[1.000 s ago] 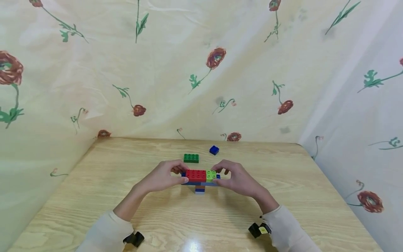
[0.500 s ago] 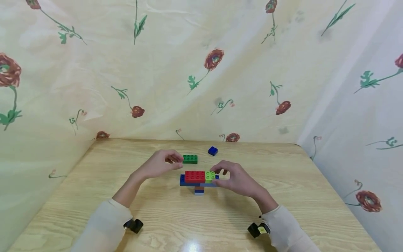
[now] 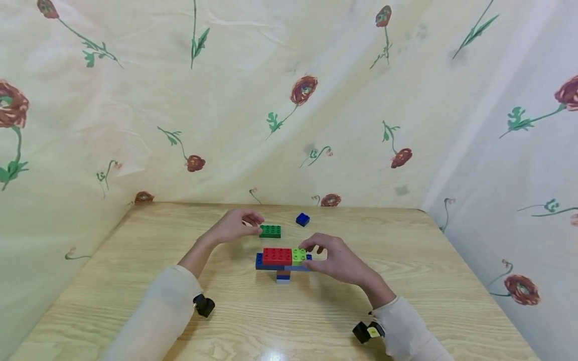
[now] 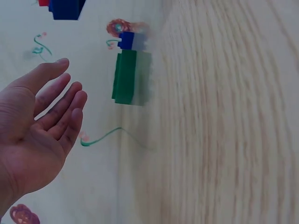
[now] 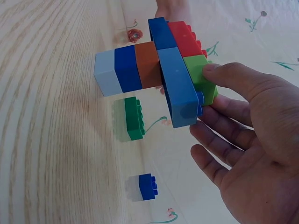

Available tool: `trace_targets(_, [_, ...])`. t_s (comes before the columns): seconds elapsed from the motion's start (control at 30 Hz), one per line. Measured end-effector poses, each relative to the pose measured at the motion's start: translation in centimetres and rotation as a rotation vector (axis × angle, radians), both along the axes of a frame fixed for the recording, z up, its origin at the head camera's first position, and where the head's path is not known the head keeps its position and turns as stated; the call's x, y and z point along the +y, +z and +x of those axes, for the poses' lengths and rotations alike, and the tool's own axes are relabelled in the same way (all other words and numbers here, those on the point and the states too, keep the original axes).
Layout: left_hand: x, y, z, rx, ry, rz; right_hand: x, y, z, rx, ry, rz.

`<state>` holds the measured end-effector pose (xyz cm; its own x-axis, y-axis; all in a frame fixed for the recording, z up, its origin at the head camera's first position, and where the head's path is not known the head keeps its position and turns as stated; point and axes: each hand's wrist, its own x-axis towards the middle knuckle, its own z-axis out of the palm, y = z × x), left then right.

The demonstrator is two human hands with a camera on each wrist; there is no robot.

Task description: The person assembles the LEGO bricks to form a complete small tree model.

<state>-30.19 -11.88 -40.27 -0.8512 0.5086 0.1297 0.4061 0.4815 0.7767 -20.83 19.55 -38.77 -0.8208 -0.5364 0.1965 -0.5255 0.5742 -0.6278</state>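
A T-shaped toy brick build stands in the middle of the table. Its stem stacks a pale blue, a dark blue and an orange brick [image 5: 147,64]. Across the top lie a dark blue and a light blue brick [image 5: 178,88], bearing a red brick [image 3: 277,256] and a lime green brick [image 3: 298,256]. My right hand [image 3: 336,258] pinches the lime brick between thumb and fingers. My left hand [image 3: 233,226], fingers relaxed and holding nothing, hovers by the left end of a dark green brick [image 3: 271,231]; the left wrist view shows a gap between them.
A small dark blue brick [image 3: 303,219] lies behind and right of the green one. The wooden table [image 3: 253,321] meets a flower-patterned cloth [image 3: 235,100] at the back and sides. Both sleeves carry black wrist cameras [image 3: 204,305].
My left hand has let go of the build's left end and moved back to beside the green brick. My right hand keeps its pinch on the lime brick.
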Motion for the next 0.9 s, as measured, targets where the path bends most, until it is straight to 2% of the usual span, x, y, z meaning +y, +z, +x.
trace_targets(0.23, [0.4,-1.6,-1.8,-0.047,0.015,-0.015,0.1,0.0,0.0,-0.010,0.000,-0.001])
trace_targets(0.43, [0.6,-2.8,-3.0,-0.118,-0.012,-0.052,0.1,-0.1,0.0,0.002,0.003,-0.001])
trace_targets(0.53, [0.7,-3.2,-3.5,-0.130,-0.017,-0.081,0.1,0.0,0.0,0.009,0.002,0.000])
trace_targets(0.73, [0.9,-3.4,-4.0,-0.129,0.007,-0.099,0.0,0.0,0.0,0.008,0.002,0.000])
trace_targets(0.9, [1.1,-3.4,-3.9,-0.150,0.047,-0.096,0.0,0.1,0.0,0.005,0.002,0.003])
